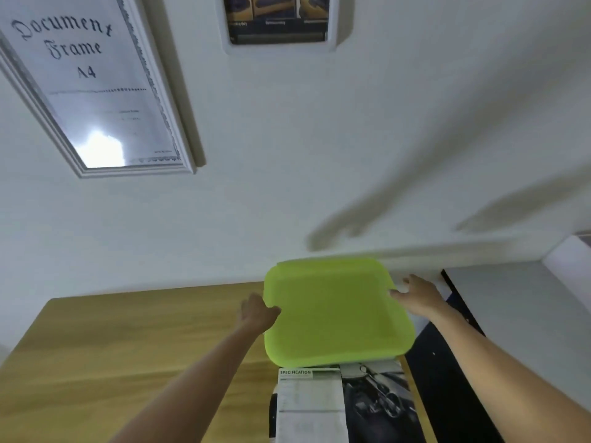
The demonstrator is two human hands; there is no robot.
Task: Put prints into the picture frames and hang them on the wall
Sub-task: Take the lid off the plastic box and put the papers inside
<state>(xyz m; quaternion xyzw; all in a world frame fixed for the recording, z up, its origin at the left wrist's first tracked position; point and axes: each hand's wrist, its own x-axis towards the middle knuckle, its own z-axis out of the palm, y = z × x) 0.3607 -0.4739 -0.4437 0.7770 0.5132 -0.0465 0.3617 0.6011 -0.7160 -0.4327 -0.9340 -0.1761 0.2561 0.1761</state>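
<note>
A lime-green tray (335, 311) was held over the far end of the wooden table (128, 346), covering the top of the prints (345, 407) that lay at six o'clock from it. The left hand (257, 311) gripped its nine o'clock edge, thumb on top; the right hand (419, 297) held the two o'clock corner, fingers curled behind. On the white wall (319, 155), a white document frame (96, 91) hung at ten o'clock and a smaller white picture frame (278, 20), with a yellow-and-dark print in it, at twelve. The prints showed a specification sheet and a dark car photo.
</note>
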